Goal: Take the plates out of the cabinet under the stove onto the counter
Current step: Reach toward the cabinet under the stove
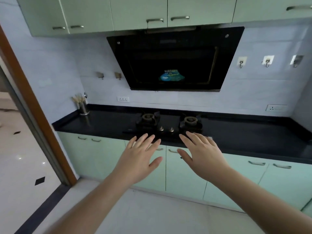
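A two-burner gas stove (169, 123) is set into the black counter (244, 135). Below it the pale green cabinet (182, 174) has both doors shut, with metal handles near the top. No plates are in view. My left hand (140, 157) and my right hand (202, 154) are stretched forward in the air in front of the cabinet doors, palms down, fingers straight and spread. Neither hand holds or touches anything.
A steel utensil holder (83, 106) stands at the counter's back left. A black range hood (173, 59) hangs over the stove, with green wall cabinets (135, 12) above it. A brown door frame (32, 105) is on the left. Pale floor tiles (152, 213) lie underfoot.
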The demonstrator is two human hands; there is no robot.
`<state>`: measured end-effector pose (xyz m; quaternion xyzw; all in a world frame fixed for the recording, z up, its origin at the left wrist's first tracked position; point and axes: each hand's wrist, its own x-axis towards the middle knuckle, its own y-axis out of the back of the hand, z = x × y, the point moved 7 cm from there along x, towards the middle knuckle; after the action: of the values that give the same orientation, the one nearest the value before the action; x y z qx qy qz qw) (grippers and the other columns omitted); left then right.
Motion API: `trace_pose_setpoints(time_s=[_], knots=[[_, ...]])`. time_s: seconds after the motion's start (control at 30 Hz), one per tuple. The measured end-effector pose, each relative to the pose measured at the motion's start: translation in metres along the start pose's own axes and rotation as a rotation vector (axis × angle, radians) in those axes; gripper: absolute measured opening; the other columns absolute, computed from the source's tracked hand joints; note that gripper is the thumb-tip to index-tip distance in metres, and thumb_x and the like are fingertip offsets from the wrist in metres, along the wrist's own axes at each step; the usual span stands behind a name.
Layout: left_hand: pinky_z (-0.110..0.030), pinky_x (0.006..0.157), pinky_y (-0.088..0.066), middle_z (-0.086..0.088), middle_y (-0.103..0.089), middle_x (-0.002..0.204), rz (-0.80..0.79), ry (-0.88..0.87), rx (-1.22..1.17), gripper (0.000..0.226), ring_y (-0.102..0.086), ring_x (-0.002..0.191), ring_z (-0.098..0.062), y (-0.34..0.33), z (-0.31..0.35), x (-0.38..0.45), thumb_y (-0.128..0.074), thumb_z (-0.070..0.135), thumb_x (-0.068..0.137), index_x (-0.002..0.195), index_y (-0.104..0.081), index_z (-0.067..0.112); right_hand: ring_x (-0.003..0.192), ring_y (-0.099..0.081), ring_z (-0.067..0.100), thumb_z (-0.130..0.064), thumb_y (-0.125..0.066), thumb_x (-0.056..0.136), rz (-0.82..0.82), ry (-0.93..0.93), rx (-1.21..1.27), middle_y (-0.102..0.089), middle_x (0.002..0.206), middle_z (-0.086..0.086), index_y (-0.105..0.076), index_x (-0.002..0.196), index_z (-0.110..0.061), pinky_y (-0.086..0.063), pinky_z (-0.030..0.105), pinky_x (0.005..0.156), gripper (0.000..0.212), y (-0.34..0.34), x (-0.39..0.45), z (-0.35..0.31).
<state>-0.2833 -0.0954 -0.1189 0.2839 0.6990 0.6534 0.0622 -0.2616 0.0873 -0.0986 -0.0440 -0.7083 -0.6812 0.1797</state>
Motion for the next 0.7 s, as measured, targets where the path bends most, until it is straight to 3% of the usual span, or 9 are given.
trace_pose_setpoints(time_s=[0.1, 0.33, 0.53, 0.7], knots=[[-0.043, 0.121, -0.011, 0.001, -0.026, 0.162, -0.021, -0.019, -0.013, 0.074, -0.016, 0.151, -0.020, -0.027, -0.019, 0.016, -0.005, 0.063, 0.093, 0.155, -0.024, 0.027, 0.144, -0.028, 0.018, -0.061, -0.010, 0.092, -0.024, -0.016, 0.027, -0.035, 0.155, -0.003, -0.028, 0.150, -0.029, -0.022, 0.039, 0.115, 0.069, -0.026, 0.023, 0.000], [-0.043, 0.121, -0.007, 0.002, -0.019, 0.164, -0.096, -0.031, -0.090, 0.076, -0.009, 0.151, -0.018, -0.110, -0.018, 0.084, 0.001, 0.063, 0.092, 0.156, -0.018, 0.027, 0.144, -0.028, 0.019, -0.058, -0.020, 0.096, -0.102, -0.020, 0.035, -0.034, 0.156, -0.001, -0.029, 0.150, -0.027, -0.022, 0.040, 0.116, 0.063, -0.099, 0.073, 0.034], [-0.046, 0.119, -0.021, -0.001, -0.037, 0.158, -0.168, 0.006, -0.093, 0.069, -0.027, 0.147, -0.022, -0.185, -0.031, 0.147, -0.008, 0.054, 0.096, 0.152, -0.035, 0.021, 0.139, -0.038, 0.023, -0.054, -0.027, 0.096, -0.123, -0.067, 0.095, -0.045, 0.149, 0.003, -0.040, 0.146, -0.022, -0.030, 0.043, 0.113, 0.061, -0.165, 0.117, 0.090], [-0.043, 0.120, -0.017, 0.000, -0.033, 0.159, -0.281, 0.049, -0.103, 0.071, -0.023, 0.149, -0.021, -0.243, -0.034, 0.179, -0.008, 0.056, 0.096, 0.152, -0.035, 0.022, 0.132, -0.047, 0.027, -0.049, -0.034, 0.096, -0.171, -0.105, 0.204, -0.054, 0.141, 0.005, -0.048, 0.141, -0.015, -0.037, 0.045, 0.109, 0.058, -0.226, 0.142, 0.119]])
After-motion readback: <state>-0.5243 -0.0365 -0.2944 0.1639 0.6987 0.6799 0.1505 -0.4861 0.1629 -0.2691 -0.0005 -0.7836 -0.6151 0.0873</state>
